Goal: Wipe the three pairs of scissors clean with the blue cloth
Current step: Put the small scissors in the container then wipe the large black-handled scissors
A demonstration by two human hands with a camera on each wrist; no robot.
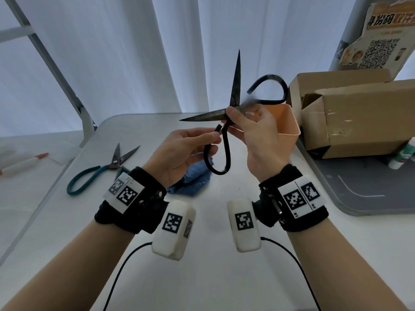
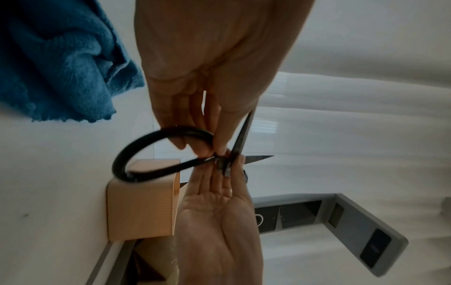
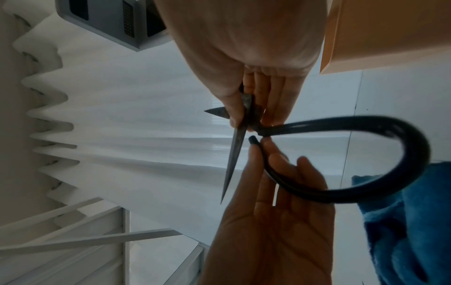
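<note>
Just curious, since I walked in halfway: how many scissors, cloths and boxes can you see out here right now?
Scissors: 2, the black pair held up and the teal-handled pair lying on the table.
Blue cloth: 1.
Cardboard boxes: 2.
Orange tub: 1.
Total: 6.

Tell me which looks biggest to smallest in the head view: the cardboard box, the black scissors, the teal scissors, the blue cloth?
1. cardboard box
2. black scissors, though raised nearer the camera, so unsure
3. teal scissors
4. blue cloth, partly hidden behind the left hand
</note>
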